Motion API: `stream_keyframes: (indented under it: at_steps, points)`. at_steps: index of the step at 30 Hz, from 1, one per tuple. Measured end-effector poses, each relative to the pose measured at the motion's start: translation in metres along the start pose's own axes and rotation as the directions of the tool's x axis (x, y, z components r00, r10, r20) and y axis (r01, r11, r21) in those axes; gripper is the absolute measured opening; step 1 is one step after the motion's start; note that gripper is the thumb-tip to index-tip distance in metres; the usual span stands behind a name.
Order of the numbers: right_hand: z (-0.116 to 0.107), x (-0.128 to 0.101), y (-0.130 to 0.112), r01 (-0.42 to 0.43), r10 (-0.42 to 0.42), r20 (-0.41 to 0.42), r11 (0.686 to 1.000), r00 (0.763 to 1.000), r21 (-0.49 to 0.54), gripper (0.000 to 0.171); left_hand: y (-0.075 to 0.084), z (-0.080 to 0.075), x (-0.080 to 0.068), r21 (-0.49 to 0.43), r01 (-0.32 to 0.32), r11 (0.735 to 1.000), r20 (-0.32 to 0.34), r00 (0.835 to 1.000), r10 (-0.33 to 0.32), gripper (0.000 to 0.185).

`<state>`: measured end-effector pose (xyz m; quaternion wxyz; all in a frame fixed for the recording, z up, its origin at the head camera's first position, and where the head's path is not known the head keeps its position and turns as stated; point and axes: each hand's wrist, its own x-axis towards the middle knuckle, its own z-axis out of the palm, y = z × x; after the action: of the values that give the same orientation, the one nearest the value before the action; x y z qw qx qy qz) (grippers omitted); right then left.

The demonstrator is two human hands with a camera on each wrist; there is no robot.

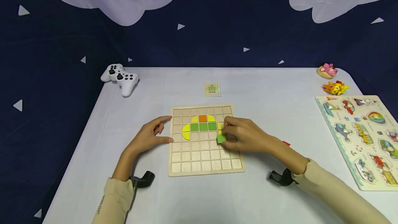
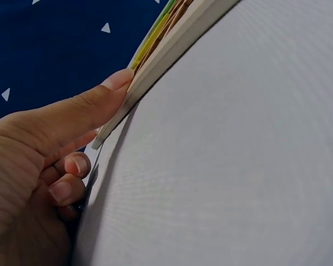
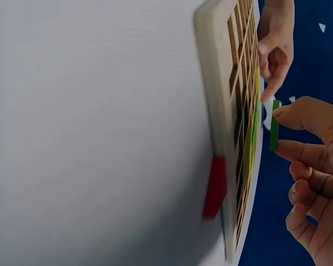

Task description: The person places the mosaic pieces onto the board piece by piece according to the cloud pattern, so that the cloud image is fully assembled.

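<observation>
A wooden grid board lies on the table, with yellow quarter-round tiles, an orange square tile and a row of green square tiles set in its cells. My right hand pinches a loose green square tile between thumb and index finger, above the board's right part. That hand partly hides yellow tiles there. At the board's left edge, my left hand touches the rim with its thumb and index fingertips. Its other fingers curl loosely beside the board in the left wrist view.
A small pattern card lies behind the board. Red pieces are near its right side, partly hidden. A white game controller sits at back left. To the right are a picture puzzle board and two small figurines.
</observation>
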<state>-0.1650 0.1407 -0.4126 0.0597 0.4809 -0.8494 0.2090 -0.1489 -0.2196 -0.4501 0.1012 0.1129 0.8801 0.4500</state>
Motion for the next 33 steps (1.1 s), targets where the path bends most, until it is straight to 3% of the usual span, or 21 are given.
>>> stream_keyframes:
  at_steps: [10,19,27,33]
  points:
    - [0.018,0.038,-0.009,-0.016,0.021,0.084,0.998,0.996,-0.061,0.021,0.001,-0.001,0.001,0.001,-0.01,1.0,-0.001,1.0,0.01,0.078]
    - [0.034,0.055,-0.018,-0.013,0.023,0.109,0.996,0.994,-0.088,0.021,-0.002,0.0,0.002,0.007,-0.009,1.0,-0.003,1.0,0.009,0.077]
    - [0.04,0.06,-0.023,-0.048,0.05,0.087,0.998,0.995,-0.032,0.014,-0.004,0.001,0.002,0.022,-0.003,1.0,-0.008,1.0,0.003,0.078]
    - [0.038,0.067,-0.027,-0.117,0.112,0.132,0.993,0.985,0.027,0.014,-0.003,0.0,0.002,0.024,-0.011,1.0,-0.008,1.0,0.011,0.078]
